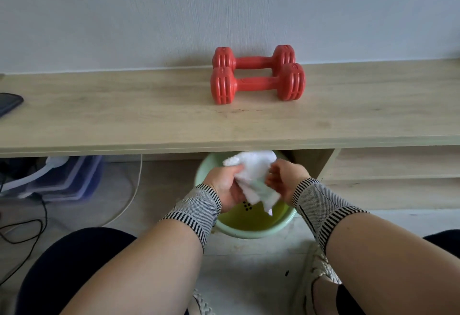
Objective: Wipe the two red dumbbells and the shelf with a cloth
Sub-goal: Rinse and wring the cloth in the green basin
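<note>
Two red dumbbells lie side by side on the light wooden shelf [124,115], near the wall: the front dumbbell [257,83] and the back dumbbell [254,60] touch each other. Below the shelf's front edge, my left hand [227,185] and my right hand [286,177] both grip a white cloth [254,177]. The cloth is bunched between them, over a pale green basin [249,232] on the floor. Both wrists wear striped grey bands.
A dark phone [8,104] lies at the shelf's left end. Under the shelf on the left are stacked translucent blue boxes [64,180] and loose cables [29,230]. A lower wooden step [398,180] sits to the right. My knees and shoes frame the basin.
</note>
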